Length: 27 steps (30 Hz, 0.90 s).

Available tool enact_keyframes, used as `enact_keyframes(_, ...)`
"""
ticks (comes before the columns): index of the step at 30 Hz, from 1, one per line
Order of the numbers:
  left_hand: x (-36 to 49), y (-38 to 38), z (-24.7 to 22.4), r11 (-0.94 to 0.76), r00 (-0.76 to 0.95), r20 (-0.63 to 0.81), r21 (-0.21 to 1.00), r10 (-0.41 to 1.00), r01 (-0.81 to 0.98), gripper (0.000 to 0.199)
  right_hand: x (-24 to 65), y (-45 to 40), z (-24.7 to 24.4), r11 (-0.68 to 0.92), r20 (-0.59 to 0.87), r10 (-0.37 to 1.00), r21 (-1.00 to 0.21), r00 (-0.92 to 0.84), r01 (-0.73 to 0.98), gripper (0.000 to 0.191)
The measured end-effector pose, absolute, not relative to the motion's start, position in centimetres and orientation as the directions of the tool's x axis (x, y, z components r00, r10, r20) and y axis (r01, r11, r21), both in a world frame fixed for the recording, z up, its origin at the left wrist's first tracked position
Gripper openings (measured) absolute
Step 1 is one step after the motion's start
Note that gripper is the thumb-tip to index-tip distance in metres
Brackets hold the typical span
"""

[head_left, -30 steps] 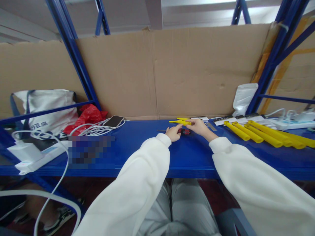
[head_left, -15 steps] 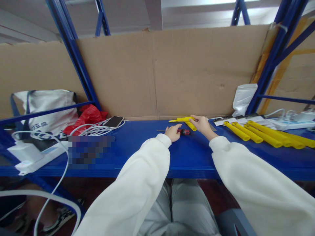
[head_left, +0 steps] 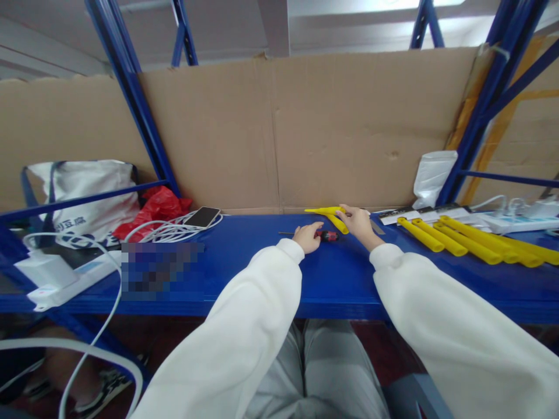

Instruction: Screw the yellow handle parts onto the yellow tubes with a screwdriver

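My right hand (head_left: 354,221) pinches a slim yellow plastic piece (head_left: 323,210) that points left, near the back of the blue tabletop. A second yellow part (head_left: 338,223) slants down to the right just below it; whether the two are joined I cannot tell. My left hand (head_left: 307,237) lies low over a screwdriver (head_left: 330,235), thumb and forefinger apart. The screwdriver's red and black handle shows right of that hand and its thin shaft left of it; the middle is hidden. A flat grey piece (head_left: 377,227) lies just right of my right hand.
Several yellow handle-like pieces (head_left: 469,243) lie in a row at right, before a white power strip (head_left: 519,221). At left are a phone (head_left: 206,217), coiled white cable (head_left: 163,231), a red plastic bag (head_left: 154,210) and a cloth bag (head_left: 94,195). Cardboard (head_left: 332,134) stands along the back.
The slim yellow piece in my right hand has shifted slightly right, and the yellow part below it has turned a little. My left hand and the screwdriver stay almost still.
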<state>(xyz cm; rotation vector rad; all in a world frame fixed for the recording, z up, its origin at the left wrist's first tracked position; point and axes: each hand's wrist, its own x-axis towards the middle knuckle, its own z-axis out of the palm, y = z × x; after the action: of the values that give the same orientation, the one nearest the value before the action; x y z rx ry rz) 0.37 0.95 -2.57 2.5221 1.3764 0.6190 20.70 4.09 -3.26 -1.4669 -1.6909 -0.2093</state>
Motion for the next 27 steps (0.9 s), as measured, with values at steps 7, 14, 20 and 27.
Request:
enact_keyframes(7,0.39,0.69,-2.39,-0.549,0.472,0.28,0.392,0.836,0.739,0.059,20.36,3.94,-3.36,0.234,0.572,0.821,-0.343,0.004,0.91,0.037)
enact_keyframes(14,0.39,0.95,-2.52,-0.563,0.491,0.276,0.374,0.826,0.737,0.058,20.84,4.37,-3.82,0.251,0.52,0.844,-0.172,-0.128,0.953,0.029)
enact_keyframes(20,0.38,1.2,-2.67,-0.569,0.49,0.291,0.375,0.822,0.731,0.059,21.05,4.53,-4.05,0.226,0.457,0.88,-0.162,-0.13,0.96,0.035)
enact_keyframes(27,0.29,1.07,-2.55,-0.576,0.488,0.309,0.388,0.817,0.719,0.059,21.27,4.55,-4.16,0.266,0.429,0.889,-0.206,-0.157,0.942,0.044)
